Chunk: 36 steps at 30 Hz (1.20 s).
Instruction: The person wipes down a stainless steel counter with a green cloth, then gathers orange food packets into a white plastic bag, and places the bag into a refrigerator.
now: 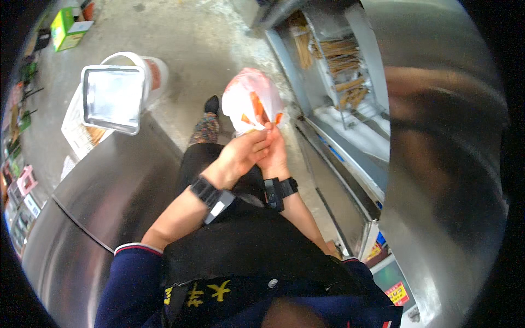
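A white plastic bag [250, 98] with orange print hangs in front of my body, bulging with contents that I cannot make out. Both hands meet at its gathered top. My left hand [245, 152] pinches the plastic from the left, its fingers overlapping those of my right hand [275, 152]. The right hand grips the same gathered part, close to the orange printed strips. Just how the fingers hold the plastic, or whether it is knotted, is partly hidden. Dark straps with small devices sit on both wrists.
On my right, an open stainless steel freezer holds bundles of wooden sticks [340, 53] above frost; its door [434, 172] stands close. A steel counter [123, 176] lies left. Beyond it are a metal tray [112, 98], a white bucket [158, 78] and a green box [65, 30].
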Motion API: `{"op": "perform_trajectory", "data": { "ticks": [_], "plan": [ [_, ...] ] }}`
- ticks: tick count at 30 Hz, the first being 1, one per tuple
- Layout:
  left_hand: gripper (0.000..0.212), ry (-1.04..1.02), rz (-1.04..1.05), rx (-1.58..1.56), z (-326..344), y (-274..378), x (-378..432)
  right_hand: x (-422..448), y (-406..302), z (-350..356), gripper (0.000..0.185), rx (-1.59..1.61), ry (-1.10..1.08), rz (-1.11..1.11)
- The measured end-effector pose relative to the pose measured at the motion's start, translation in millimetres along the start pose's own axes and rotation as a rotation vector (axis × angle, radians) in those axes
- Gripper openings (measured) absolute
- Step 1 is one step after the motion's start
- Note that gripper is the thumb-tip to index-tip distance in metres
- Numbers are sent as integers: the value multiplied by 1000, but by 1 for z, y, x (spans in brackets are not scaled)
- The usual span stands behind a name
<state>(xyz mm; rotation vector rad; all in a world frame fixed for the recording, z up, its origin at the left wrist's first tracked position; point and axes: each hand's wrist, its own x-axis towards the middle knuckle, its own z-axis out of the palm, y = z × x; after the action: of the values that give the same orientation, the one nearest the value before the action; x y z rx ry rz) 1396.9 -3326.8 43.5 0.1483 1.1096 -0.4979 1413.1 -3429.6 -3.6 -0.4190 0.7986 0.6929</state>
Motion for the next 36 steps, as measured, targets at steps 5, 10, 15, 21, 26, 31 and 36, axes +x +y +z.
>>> {"op": "perform_trajectory", "data": {
  "ticks": [5,10,15,21,26,31,36],
  "plan": [
    [26,107,317,504,-33,21,-17,22,-50,-61,20,-160,152,-116],
    [26,380,322,586,-121,21,20,47,-115,-64,15,-274,401,-209],
    [23,303,268,529,-126,-9,64,60,-163,-88,25,-368,416,-248],
    [22,208,285,635,-97,-34,139,103,-188,-109,9,-611,394,-458],
    [23,36,335,1280,-101,-42,276,191,-260,-165,19,-762,435,-566],
    [65,80,68,1131,-82,-32,380,191,-244,-163,19,-733,415,-592],
    [92,-49,-69,428,-45,-46,434,155,-220,-135,23,-383,266,-537]
  ]
}}
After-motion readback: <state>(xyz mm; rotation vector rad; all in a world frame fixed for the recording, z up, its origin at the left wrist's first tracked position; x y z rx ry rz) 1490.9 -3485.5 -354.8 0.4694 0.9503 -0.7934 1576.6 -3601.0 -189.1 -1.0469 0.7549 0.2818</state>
